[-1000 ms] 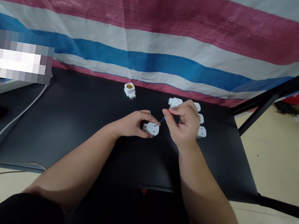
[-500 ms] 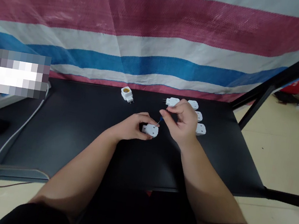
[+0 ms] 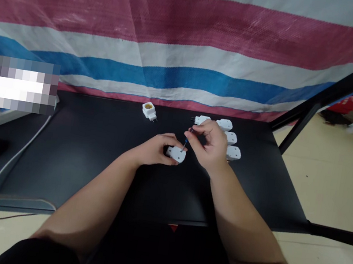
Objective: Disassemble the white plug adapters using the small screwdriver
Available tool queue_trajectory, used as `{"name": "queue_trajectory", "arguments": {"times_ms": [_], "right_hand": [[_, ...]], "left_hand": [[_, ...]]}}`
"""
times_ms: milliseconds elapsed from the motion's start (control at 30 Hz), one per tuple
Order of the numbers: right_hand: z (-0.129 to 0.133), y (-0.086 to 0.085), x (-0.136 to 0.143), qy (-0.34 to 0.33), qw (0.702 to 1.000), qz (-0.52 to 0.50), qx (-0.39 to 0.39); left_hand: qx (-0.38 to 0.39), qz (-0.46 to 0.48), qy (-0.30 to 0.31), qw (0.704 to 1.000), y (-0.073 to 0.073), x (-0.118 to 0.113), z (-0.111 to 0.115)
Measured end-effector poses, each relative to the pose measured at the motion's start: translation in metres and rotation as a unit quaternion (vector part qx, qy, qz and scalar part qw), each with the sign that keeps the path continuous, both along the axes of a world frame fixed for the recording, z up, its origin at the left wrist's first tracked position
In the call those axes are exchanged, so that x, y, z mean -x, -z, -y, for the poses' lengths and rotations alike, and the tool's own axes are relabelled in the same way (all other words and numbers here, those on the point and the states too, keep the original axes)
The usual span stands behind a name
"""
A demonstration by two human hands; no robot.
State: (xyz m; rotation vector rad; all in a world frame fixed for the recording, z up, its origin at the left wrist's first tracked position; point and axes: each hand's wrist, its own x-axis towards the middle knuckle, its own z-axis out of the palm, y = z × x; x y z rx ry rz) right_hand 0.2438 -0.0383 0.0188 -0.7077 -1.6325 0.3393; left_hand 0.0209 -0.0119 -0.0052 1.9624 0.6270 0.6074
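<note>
left hand (image 3: 155, 150) pins white plug (image 3: 176, 153) flat on black table (image 3: 92, 154), mid-table; right hand (image 3: 209, 145) pinches small blue screwdriver (image 3: 185, 143), tip on plug; four more white plugs (image 3: 231, 138) just right

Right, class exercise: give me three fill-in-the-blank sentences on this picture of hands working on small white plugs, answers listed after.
1. The left hand holds a white plastic plug down on the ____ table.
2. The right hand pinches a thin ____-handled tool above that plug.
3. The lone white adapter with a yellow centre lies near the ____ tarp.

Answers: black; blue; striped
</note>
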Motion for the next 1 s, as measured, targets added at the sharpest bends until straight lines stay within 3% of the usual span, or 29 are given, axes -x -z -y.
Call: {"name": "queue_trajectory", "arguments": {"times_ms": [267,567,1000], "right_hand": [[0.003,0.007,0.004,-0.112,0.988,0.018,0.106],[0.001,0.014,0.002,-0.101,0.987,-0.031,0.121],[0.003,0.014,0.007,-0.104,0.987,-0.009,0.120]], "left_hand": [[-0.001,0.007,-0.003,1.000,0.000,0.000,0.000],[-0.042,0.006,-0.045,0.998,0.008,0.004,-0.004],[-0.057,0.014,-0.037,0.998,0.011,0.005,-0.006]]}}
